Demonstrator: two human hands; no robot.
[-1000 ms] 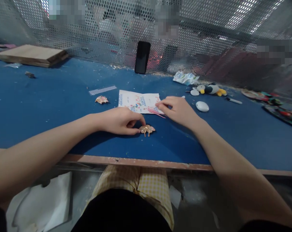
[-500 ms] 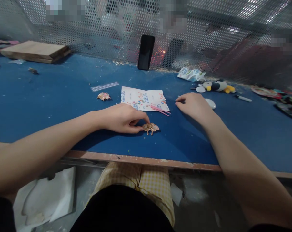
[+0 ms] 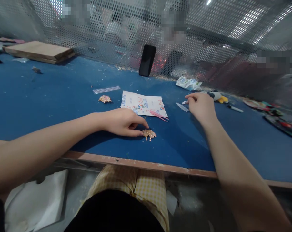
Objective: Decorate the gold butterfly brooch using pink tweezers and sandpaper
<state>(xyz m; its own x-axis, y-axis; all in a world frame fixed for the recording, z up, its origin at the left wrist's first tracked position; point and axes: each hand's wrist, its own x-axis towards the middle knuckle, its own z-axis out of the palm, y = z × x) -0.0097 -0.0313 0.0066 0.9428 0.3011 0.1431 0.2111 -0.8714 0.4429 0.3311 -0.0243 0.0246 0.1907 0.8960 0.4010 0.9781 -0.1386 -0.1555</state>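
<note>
Over the blue tabletop, my left hand (image 3: pixel 123 123) pinches the left edge of a gold butterfly-shaped ornament (image 3: pixel 149 134) between thumb and index finger; the ornament lies near the table's front edge. My right hand (image 3: pixel 202 108) is further out to the right, with the index finger stretched out and the thumb apart from it. A small white piece (image 3: pixel 185 102) shows by its fingertips; whether the hand touches it I cannot tell. Just left of that hand lies a slim translucent tube (image 3: pixel 182 107). A second ornament (image 3: pixel 105 99), gold and pink, rests beyond my left forearm.
Sandpaper backing sheet (image 3: pixel 143 102) with pink strips (image 3: pixel 160 115) lies mid-table, beside a dotted strip (image 3: pixel 106 90). A phone (image 3: pixel 147 60) leans on the perforated screen. Wooden boards (image 3: pixel 39 51) sit far left; a wipes packet (image 3: pixel 188 83), plush toy (image 3: pixel 218 96) and marker (image 3: pixel 236 109) are right.
My right hand has shifted right, uncovering the translucent tube and the white piece. My left hand stays at the butterfly ornament. The whole view has tilted slightly.
</note>
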